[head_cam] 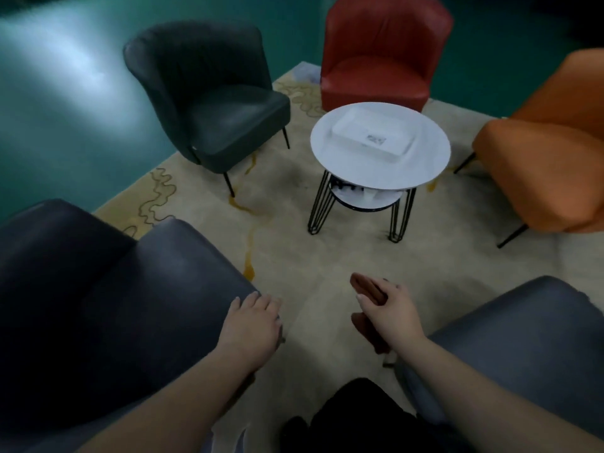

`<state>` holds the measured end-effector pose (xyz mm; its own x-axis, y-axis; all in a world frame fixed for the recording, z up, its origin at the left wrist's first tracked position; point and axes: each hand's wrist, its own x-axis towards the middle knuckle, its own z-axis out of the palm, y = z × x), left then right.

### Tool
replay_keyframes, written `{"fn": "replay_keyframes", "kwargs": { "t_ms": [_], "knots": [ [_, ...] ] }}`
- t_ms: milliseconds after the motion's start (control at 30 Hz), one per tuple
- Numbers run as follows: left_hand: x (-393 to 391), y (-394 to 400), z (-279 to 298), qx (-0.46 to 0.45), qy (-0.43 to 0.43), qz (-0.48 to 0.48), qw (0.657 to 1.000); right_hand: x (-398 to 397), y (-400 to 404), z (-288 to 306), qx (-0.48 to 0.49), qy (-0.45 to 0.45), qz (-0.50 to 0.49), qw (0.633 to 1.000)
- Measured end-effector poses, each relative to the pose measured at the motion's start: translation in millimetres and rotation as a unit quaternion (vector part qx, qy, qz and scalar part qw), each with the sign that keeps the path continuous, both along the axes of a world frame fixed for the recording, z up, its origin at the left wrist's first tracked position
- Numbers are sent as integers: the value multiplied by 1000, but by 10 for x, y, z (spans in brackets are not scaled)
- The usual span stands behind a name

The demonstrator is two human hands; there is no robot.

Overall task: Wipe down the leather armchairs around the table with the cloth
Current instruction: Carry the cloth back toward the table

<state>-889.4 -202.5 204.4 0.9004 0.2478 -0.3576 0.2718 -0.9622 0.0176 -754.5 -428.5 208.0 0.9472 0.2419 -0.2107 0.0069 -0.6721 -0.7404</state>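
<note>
My right hand [390, 313] holds a folded brown cloth [367, 289] above the rug, between two near chairs. My left hand [253, 325] rests flat with straight fingers on the front edge of the dark navy leather armchair [108, 299] at the lower left. A grey-blue armchair [523, 335] stands at the lower right. Farther off, a dark green armchair [209, 99], a red armchair [379, 57] and an orange armchair [552, 152] ring a round white table [330, 148].
A white rectangular tray [372, 135] lies on the table, which has black wire legs and a lower shelf [366, 199]. A beige patterned rug [294, 230] lies under the furniture; teal floor [65, 93] lies beyond it on the left. My dark-clothed legs [359, 416] show at the bottom.
</note>
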Motion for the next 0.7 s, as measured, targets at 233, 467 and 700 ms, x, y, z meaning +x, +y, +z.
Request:
{"fn": "replay_keyframes", "kwargs": {
  "t_ms": [233, 467, 700],
  "knots": [
    [1030, 248, -71, 19, 7, -57, 998, 888, 69, -4, -20, -1, -46, 999],
    [2210, 429, -120, 13, 3, -54, 998, 1983, 101, -49, -30, 6, -59, 998],
    [3011, 655, -55, 4, 7, -57, 998, 2711, 287, -23, -14, 8, -85, 996]
  ]
}}
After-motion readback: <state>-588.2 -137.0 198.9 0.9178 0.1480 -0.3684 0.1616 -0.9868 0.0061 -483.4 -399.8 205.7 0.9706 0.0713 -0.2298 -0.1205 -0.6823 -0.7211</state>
